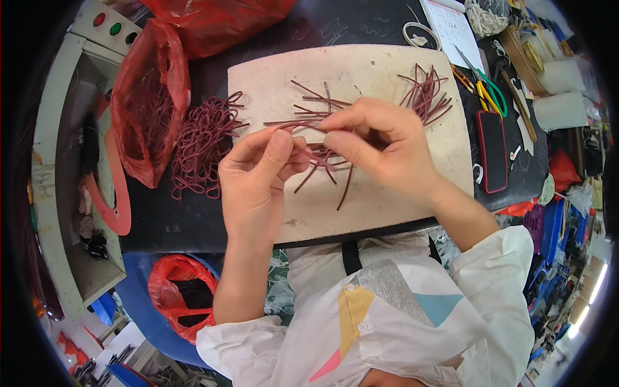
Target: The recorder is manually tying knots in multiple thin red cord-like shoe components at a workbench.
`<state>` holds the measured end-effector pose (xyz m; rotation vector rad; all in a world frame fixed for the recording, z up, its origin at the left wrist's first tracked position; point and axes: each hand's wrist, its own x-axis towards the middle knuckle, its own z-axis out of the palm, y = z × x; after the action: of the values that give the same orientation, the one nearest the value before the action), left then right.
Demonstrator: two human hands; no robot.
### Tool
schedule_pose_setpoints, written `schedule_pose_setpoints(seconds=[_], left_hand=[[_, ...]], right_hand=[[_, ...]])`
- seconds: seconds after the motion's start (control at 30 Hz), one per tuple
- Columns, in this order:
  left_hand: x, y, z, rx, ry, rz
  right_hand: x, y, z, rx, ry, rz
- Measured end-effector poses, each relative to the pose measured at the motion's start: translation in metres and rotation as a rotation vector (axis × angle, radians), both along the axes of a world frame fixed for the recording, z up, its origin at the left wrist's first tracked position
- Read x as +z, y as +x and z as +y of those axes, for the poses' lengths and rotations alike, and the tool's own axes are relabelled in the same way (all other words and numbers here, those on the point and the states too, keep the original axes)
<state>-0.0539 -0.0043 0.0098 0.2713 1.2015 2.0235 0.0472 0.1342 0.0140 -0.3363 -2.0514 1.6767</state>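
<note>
Cord (311, 155), thin and dark red, is between the two hands, above a pale flat board (387, 209) with stained surface. The left hand (261, 164) pinches it between thumb and forefinger; the right hand (383, 145) also has its fingertips closed on cord, but I cannot tell if it is the same strand. Under them lie loose straight pieces, and a bundle (427, 97) of similar ones rests at the board's right side. To the left, a wrinkled red plastic bag (175, 64) stands open with thin reddish cords (155, 106) inside, just beside a tangled pile (205, 148) of soft loops on the black tabletop (171, 226). Another shiny red bag (219, 27) hides its content. Lower down, a smaller red bag (162, 284) holds something dark, unclear. Handwriting marks the white paper (452, 32) at upper right.
</note>
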Motion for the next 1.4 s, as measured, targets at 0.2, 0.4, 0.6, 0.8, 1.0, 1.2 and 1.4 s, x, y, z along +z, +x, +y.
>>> schedule_pose_setpoints(seconds=[0.2,0.4,0.6,0.8,1.0,1.2,1.4], left_hand=[[-0.002,0.011,0.005,0.115,0.124,-0.106],[0.001,0.02,0.002,0.025,0.099,-0.007],[0.007,0.016,-0.007,-0.099,-0.027,0.154],[0.011,0.018,-0.014,0.016,-0.217,0.562],[0.012,0.018,-0.011,0.195,-0.157,0.319],[-0.002,0.031,-0.003,0.196,-0.081,0.356],[-0.005,0.031,-0.006,0.127,-0.038,0.42]], right_hand=[[-0.008,-0.006,-0.016,-0.078,0.156,0.175],[0.004,0.004,-0.015,0.0,0.067,0.049],[0.004,0.007,-0.015,0.01,-0.136,0.034],[0.009,0.008,-0.003,0.095,0.255,-0.01],[0.025,0.019,0.014,0.082,0.725,-0.176],[0.028,0.013,0.007,0.255,-0.677,-0.161],[0.012,0.013,-0.004,0.285,-1.291,0.009]])
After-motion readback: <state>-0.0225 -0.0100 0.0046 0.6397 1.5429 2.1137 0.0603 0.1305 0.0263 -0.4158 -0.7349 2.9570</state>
